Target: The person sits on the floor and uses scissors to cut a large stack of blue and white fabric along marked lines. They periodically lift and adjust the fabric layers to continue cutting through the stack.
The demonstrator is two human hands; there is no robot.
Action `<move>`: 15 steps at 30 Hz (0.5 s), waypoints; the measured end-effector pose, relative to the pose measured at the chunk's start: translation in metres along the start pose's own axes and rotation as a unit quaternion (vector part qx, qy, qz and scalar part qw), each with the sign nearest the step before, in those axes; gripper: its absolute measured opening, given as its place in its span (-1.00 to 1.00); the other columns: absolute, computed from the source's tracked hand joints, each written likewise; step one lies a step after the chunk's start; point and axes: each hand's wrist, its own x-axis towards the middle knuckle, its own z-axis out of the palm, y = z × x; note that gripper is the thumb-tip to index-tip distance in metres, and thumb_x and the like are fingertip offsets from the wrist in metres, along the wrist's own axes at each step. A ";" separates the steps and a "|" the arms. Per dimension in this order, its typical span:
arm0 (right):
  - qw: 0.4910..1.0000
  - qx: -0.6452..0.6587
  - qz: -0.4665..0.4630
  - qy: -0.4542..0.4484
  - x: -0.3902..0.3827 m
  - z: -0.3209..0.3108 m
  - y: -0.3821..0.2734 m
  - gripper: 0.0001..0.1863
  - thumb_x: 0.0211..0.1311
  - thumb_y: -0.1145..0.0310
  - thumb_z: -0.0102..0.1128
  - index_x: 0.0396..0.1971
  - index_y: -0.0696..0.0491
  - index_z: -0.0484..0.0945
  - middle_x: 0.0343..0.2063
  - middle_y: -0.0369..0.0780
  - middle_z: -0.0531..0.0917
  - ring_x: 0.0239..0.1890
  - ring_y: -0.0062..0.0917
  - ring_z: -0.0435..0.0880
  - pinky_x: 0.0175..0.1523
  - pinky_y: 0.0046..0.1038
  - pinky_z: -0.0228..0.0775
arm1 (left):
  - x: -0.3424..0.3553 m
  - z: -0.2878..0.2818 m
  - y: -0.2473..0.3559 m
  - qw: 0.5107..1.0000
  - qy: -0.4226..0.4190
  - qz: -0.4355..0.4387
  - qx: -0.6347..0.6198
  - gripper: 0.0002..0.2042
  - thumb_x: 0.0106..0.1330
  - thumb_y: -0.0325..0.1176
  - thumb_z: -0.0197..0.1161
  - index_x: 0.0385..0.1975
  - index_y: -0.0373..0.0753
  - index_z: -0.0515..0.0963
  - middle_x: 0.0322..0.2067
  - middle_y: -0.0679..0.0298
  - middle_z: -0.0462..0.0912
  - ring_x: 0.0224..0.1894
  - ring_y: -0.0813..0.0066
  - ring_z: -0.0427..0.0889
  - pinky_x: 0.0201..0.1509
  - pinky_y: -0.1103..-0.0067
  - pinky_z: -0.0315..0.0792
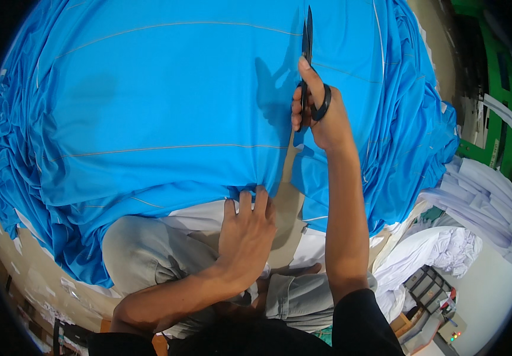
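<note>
A wide sheet of bright blue fabric (pixel 167 89), marked with thin pale lines, spreads in front of me, its sides gathered in folds. My right hand (pixel 321 107) grips a pair of black scissors (pixel 307 35) above it, fingers and thumb around the handles. The blades look closed together and point away from me. Below that hand, a narrow gap splits the fabric up from its near edge, with a beige surface showing through. Left of the gap, my left hand (pixel 247 231) has its fingers bent over the near edge, holding the blue fabric; its thumb is mostly hidden.
My grey-trousered knee (pixel 143 246) is bent close to the fabric's near edge. White cloth (pixel 445 252) lies heaped at the right, near a dark compartmented box (pixel 428 288). A green metal frame (pixel 499 71) stands at the far right. Paper-like scraps lie on the floor at left.
</note>
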 end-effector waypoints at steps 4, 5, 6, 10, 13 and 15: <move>1.000 0.001 -0.025 -0.002 0.011 -0.001 -0.010 -0.34 0.14 -0.32 0.40 -0.55 0.08 0.53 -0.71 -0.28 0.50 -0.71 -0.56 0.52 -0.59 -0.51 0.39 | 0.001 -0.002 -0.001 1.000 -0.009 0.005 -0.007 -0.48 0.23 -0.17 0.39 0.12 -0.37 0.55 0.19 0.05 0.44 0.14 0.16 0.43 0.14 0.24 0.39; 1.000 -0.002 -0.025 -0.004 0.015 0.000 -0.011 -0.34 0.14 -0.32 0.40 -0.55 0.08 0.53 -0.71 -0.28 0.50 -0.71 -0.56 0.52 -0.59 -0.51 0.39 | 0.000 -0.002 -0.001 1.000 -0.008 0.005 -0.008 -0.48 0.23 -0.17 0.39 0.12 -0.37 0.55 0.19 0.05 0.44 0.14 0.15 0.43 0.14 0.24 0.39; 1.000 -0.006 -0.026 -0.005 0.018 0.000 -0.011 -0.34 0.13 -0.32 0.41 -0.55 0.08 0.53 -0.71 -0.28 0.50 -0.71 -0.56 0.52 -0.59 -0.51 0.39 | 0.000 -0.001 0.000 1.000 -0.005 0.004 -0.007 -0.48 0.23 -0.17 0.39 0.12 -0.37 0.55 0.19 0.05 0.43 0.15 0.15 0.42 0.14 0.24 0.39; 0.999 -0.027 -0.018 -0.012 0.022 -0.001 -0.009 -0.32 0.11 -0.29 0.46 -0.51 0.14 0.51 -0.66 -0.22 0.52 -0.68 -0.54 0.54 -0.58 -0.47 0.40 | 0.001 0.000 -0.001 1.000 -0.009 0.002 -0.012 -0.47 0.24 -0.17 0.39 0.12 -0.38 0.55 0.20 0.03 0.43 0.17 0.13 0.41 0.14 0.23 0.39; 1.000 -0.024 0.005 0.000 0.023 0.001 -0.017 -0.31 0.11 -0.30 0.45 -0.51 0.14 0.51 -0.66 -0.23 0.52 -0.68 -0.53 0.55 -0.58 -0.48 0.41 | 0.000 0.002 0.000 1.000 -0.002 -0.002 -0.022 -0.47 0.24 -0.17 0.39 0.12 -0.38 0.55 0.21 0.02 0.42 0.18 0.12 0.41 0.15 0.21 0.39; 1.000 -0.005 -0.011 -0.003 0.027 0.000 -0.021 -0.32 0.11 -0.32 0.43 -0.52 0.11 0.53 -0.69 -0.25 0.51 -0.70 -0.54 0.55 -0.61 -0.50 0.41 | 0.000 0.002 0.000 1.000 -0.003 -0.002 -0.025 -0.48 0.23 -0.17 0.39 0.12 -0.39 0.55 0.21 0.02 0.42 0.18 0.11 0.40 0.14 0.20 0.39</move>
